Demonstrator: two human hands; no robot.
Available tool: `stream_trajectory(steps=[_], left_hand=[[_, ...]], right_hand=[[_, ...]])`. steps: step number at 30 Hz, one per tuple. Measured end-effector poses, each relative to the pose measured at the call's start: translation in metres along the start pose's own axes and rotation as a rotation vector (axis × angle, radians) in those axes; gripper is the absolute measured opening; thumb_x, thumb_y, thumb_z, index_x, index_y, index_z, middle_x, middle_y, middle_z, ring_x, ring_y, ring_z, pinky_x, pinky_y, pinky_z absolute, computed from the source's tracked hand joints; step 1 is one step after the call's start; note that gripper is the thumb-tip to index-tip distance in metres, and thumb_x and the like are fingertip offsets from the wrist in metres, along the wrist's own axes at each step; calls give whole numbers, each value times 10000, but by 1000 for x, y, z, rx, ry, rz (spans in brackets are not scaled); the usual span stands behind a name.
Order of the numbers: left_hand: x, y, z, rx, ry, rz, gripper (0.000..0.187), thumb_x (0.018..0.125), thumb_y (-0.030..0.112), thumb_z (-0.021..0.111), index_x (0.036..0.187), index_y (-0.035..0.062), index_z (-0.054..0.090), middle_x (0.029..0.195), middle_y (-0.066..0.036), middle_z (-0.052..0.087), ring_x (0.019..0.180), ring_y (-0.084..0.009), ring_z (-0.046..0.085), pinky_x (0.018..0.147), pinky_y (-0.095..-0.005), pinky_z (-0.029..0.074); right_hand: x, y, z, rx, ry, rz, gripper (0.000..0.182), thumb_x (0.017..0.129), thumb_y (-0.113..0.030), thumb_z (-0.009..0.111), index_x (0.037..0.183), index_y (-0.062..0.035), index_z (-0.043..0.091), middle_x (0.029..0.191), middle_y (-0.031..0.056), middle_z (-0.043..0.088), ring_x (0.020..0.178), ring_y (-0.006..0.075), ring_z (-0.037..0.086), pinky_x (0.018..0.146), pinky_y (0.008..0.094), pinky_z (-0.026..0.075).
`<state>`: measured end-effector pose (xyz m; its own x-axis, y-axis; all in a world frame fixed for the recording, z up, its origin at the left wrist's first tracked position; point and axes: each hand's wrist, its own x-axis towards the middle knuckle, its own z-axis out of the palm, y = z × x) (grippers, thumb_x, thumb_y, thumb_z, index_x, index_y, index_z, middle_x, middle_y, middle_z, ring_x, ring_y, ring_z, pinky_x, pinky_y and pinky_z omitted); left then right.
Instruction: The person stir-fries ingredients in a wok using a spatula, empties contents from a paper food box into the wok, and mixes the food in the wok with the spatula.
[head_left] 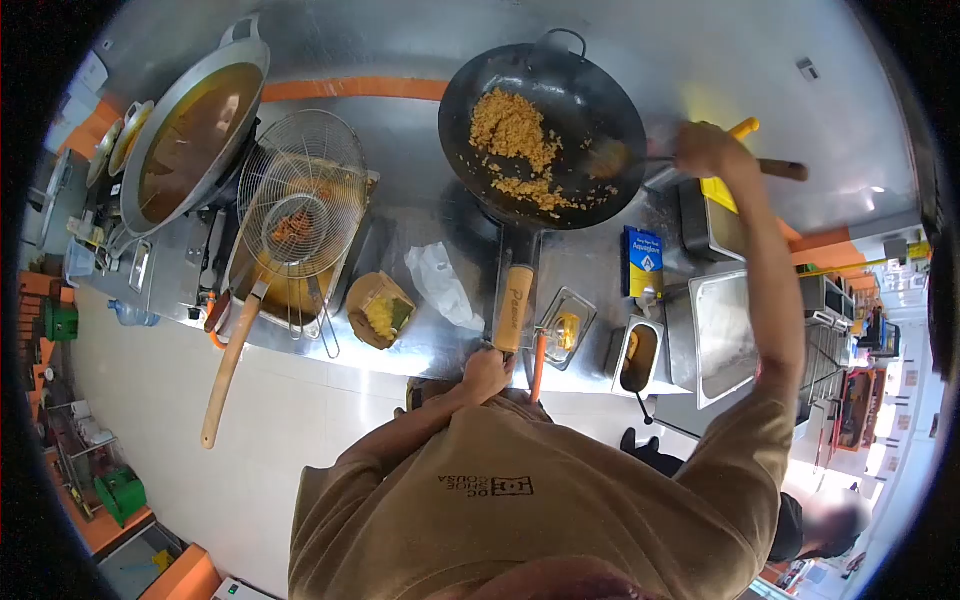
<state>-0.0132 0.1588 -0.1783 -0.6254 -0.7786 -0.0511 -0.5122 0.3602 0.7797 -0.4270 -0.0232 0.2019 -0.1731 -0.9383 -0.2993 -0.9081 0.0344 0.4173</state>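
Observation:
My right hand is wrapped round the handle of a wok spatula, whose wooden end sticks out to the right. Its blurred head is inside the black wok, beside the fried rice. The rice lies mostly on the wok's left and lower side. The wok's wooden handle points toward my body. My left hand is curled at the counter's front edge, just below the end of that handle. What its fingers close on is hidden.
On the left, a wire strainer rests over an oil-filled tray, near a large pan of brown liquid. A paper food box, a white bag, a blue packet and metal containers line the counter. Another person is at lower right.

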Motion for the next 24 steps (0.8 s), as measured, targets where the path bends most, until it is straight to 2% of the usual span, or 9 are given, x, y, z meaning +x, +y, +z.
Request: stream_trajectory(steps=[6, 9, 11, 13, 15, 17, 19, 20, 24], left_hand=[[1, 1, -2, 80, -47, -24, 371, 893, 339, 679, 739, 2, 697, 647, -225, 652, 624, -421, 671, 598, -515, 553], [1, 13, -16, 111, -46, -8, 378, 896, 356, 677, 754, 7, 703, 683, -234, 661, 636, -415, 674, 607, -517, 553], [3, 7, -14, 123, -82, -17, 392, 904, 379, 670, 783, 9, 706, 715, -237, 668, 672, -417, 680, 633, -518, 554], [-5, 7, -20, 98, -101, -82, 407, 912, 403, 662, 812, 11, 710, 746, -241, 676, 708, -419, 686, 658, -520, 555], [1, 14, -53, -6, -302, -105, 450, 930, 458, 635, 876, 18, 711, 797, -230, 691, 781, -422, 692, 715, -529, 551], [-5, -1, -35, -72, -233, -105, 549, 969, 528, 572, 816, 20, 710, 710, -218, 670, 702, -409, 685, 673, -512, 542], [-4, -2, -36, -86, -272, -107, 605, 972, 542, 560, 774, -13, 697, 705, -235, 666, 694, -428, 681, 680, -518, 546], [-9, -7, -31, -115, -255, -95, 619, 971, 545, 559, 762, -22, 692, 696, -242, 663, 688, -436, 680, 677, -523, 549], [-13, -9, -20, -266, -229, -165, 598, 961, 531, 581, 753, -18, 694, 690, -253, 665, 696, -445, 689, 680, -536, 557]], right_hand=[[-4, -52, -30, 287, -581, 108, 252, 746, -198, 666, 849, 23, 726, 655, 157, 681, 572, 250, 675, 573, 412, 540], [36, -95, 21, 288, -343, -68, 266, 790, -194, 629, 919, 23, 712, 762, 198, 717, 673, 308, 714, 620, 446, 561], [77, -108, 69, 374, 170, -42, 272, 832, -176, 588, 1002, -3, 711, 900, 222, 730, 823, 375, 724, 716, 489, 575], [40, -101, 9, 167, 241, 62, 241, 847, -143, 573, 1012, -55, 725, 969, 208, 724, 914, 406, 704, 796, 536, 563], [35, -55, 5, 103, 230, -90, 271, 855, -114, 551, 1066, -81, 718, 974, 200, 710, 939, 409, 685, 851, 533, 543], [-3, -34, -31, 108, 133, -169, 363, 898, -97, 546, 1243, -113, 659, 1106, 233, 663, 1055, 426, 618, 921, 511, 492], [-17, -10, -39, 56, 33, -7, 396, 958, -280, 622, 1326, -133, 607, 1155, 224, 660, 1083, 433, 613, 919, 514, 491], [-20, 17, -31, -74, 88, -127, 396, 970, -331, 619, 1316, -138, 618, 1207, 217, 654, 1075, 446, 622, 908, 518, 498], [-59, 4, -54, 71, -86, 137, 320, 1017, -328, 566, 1145, -63, 693, 800, 222, 646, 671, 349, 633, 648, 451, 481]])
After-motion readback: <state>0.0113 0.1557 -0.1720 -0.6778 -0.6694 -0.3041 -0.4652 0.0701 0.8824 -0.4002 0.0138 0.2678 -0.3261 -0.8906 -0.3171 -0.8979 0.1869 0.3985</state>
